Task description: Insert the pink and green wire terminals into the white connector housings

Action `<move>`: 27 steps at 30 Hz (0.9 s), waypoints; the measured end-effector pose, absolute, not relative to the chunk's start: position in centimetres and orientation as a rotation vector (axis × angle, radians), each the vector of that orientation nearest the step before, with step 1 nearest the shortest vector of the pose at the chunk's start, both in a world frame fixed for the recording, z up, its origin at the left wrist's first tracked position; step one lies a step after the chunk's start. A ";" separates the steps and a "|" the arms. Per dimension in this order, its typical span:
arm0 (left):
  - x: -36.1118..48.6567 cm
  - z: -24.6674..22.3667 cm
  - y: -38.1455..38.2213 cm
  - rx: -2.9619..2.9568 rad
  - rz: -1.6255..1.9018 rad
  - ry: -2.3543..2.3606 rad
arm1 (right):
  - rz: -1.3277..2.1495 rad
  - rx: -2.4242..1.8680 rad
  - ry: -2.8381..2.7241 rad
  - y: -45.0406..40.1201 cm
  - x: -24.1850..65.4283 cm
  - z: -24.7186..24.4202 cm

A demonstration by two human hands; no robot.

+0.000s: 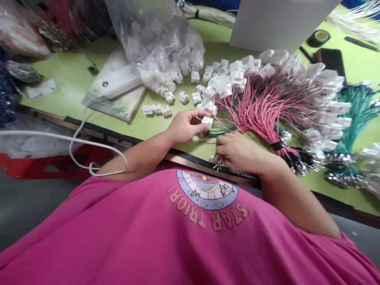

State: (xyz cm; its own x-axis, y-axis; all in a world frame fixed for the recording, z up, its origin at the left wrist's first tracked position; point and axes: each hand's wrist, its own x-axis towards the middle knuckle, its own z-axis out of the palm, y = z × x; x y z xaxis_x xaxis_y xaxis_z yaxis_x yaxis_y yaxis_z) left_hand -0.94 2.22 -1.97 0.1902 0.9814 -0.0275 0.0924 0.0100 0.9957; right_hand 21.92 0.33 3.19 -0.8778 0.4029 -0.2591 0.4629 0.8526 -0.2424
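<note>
Pinched between the thumb and fingers of my left hand [186, 126] is a white plastic connector housing [207, 122]. My right hand [237, 151] is closed around a small bunch of thin wires, whose metal terminal ends [218, 161] stick out below it near the table edge. Green wires [222, 131] run between the two hands. Whether a wire sits inside the held housing I cannot tell. Just beyond lies a big bundle of pink wires [261, 107] with white connector housings [319, 75] fanned out on its far ends, bound by a black tie.
A clear plastic bag [166, 39] of white housings spills loose ones onto the green table. Left of it, a white power bank [123, 83] with a cable rests on a booklet [130, 109]. Green wires [354, 118], black tape [319, 38] and a dark phone-like object [331, 61] lie right.
</note>
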 end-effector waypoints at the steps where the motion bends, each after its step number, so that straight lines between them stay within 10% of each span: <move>1: -1.0 -2.0 2.2 1.350 1.004 1.149 | -0.457 0.658 2.843 0.4 22.0 3.1; 15: -0.9 -1.4 2.4 1.166 0.970 1.031 | -1.654 1.318 2.984 1.8 22.3 1.3; 27: -0.6 -1.5 2.2 1.081 0.942 0.935 | -1.622 1.934 2.985 1.0 21.1 1.2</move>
